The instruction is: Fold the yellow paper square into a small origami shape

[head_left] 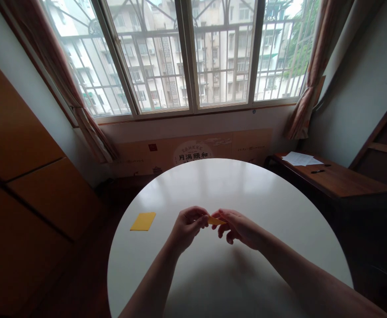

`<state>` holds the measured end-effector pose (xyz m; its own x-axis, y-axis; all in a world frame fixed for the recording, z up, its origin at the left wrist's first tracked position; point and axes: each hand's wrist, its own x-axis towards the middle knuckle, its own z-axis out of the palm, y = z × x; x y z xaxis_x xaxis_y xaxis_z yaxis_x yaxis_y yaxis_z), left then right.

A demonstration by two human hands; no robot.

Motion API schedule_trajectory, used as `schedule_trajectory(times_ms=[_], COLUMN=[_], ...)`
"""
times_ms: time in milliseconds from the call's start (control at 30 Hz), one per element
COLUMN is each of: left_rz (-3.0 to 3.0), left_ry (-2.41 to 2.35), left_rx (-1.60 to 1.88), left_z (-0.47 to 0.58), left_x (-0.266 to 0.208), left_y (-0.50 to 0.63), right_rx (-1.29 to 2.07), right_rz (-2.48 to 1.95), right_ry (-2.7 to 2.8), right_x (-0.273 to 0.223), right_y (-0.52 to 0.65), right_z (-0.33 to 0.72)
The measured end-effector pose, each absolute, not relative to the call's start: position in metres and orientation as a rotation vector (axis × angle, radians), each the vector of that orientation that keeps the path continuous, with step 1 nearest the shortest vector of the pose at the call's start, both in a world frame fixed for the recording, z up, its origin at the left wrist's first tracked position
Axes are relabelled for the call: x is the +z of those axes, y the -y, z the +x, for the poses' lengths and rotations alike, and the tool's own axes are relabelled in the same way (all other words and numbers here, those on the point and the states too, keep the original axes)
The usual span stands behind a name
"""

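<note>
Over the middle of the white round table, a small folded piece of yellow paper [216, 220] is held up between my two hands. It narrows to a point toward the right. My left hand [190, 225] pinches its left end between thumb and fingers. My right hand [238, 226] is closed loosely at its other end, thumb and fingertips against the paper and the lower fingers curled apart. To the left, a flat stack of square yellow paper [143, 221] lies on the table.
The glossy white table [213, 181] has a rounded far edge. Beyond it are a printed cardboard panel [130, 157] and a barred window. On the right, a wooden side table [352, 179] carries white sheets [301, 159] and a dark pen [317, 171]. Wooden cabinets [44, 190] stand left.
</note>
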<state>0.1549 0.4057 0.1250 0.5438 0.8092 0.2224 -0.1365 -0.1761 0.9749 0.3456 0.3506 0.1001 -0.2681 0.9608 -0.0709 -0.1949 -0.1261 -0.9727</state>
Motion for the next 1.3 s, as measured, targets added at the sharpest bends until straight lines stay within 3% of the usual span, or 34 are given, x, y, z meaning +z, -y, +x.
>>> schedule_trajectory(times_ms=[467,867,1300], left_rz=[1.582,1.477,1.665], left_ry=[-0.458,-0.813,-0.867], left_rx=[0.755,0.871,0.846], left_z=[0.151,0.158,0.159], left_x=[0.128,0.120,0.113], left_y=[-0.403,-0.410,-0.413], right_rx=[1.706,1.189,1.049], right_rz=[-0.910,-1.031,-1.139], right_ry=[1.101,1.141,1.328], right_x=[0.104,0.103,0.096], right_y=[-0.347,-0.352,-0.354], right_z=[0.344,0.350,0.342])
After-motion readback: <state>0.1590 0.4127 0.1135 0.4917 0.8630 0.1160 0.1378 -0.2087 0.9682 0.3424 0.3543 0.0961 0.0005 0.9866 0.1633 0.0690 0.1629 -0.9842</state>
